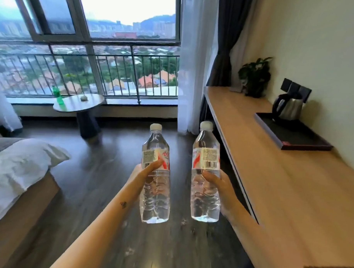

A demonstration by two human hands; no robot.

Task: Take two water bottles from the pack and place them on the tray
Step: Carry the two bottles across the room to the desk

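Both bottles are out of the pack, which is not in view; the step in hand is judged to be the carry to the dark rectangular low-rimmed tray (288,135) on the long light-wood wall counter (280,187). The left hand (142,172) is wrapped round the middle of one clear plastic water bottle with a white cap and red-and-white label (155,173), thumb across the label. The right hand (220,187) grips a second, matching clear water bottle (206,173) just below its label. Both bottles are upright, apart from each other, held over the dark wood floor (102,167), short of the tray and well apart from it to its left. A steel electric kettle with a black handle (288,108) occupies the tray's far end; the near part is bare. Recommended: keep the bottles vertical, set them down base-first on the bare near part, clear of the kettle and inside the rim, one at a time. Risk noted: thin walls may flex under a tight squeeze.
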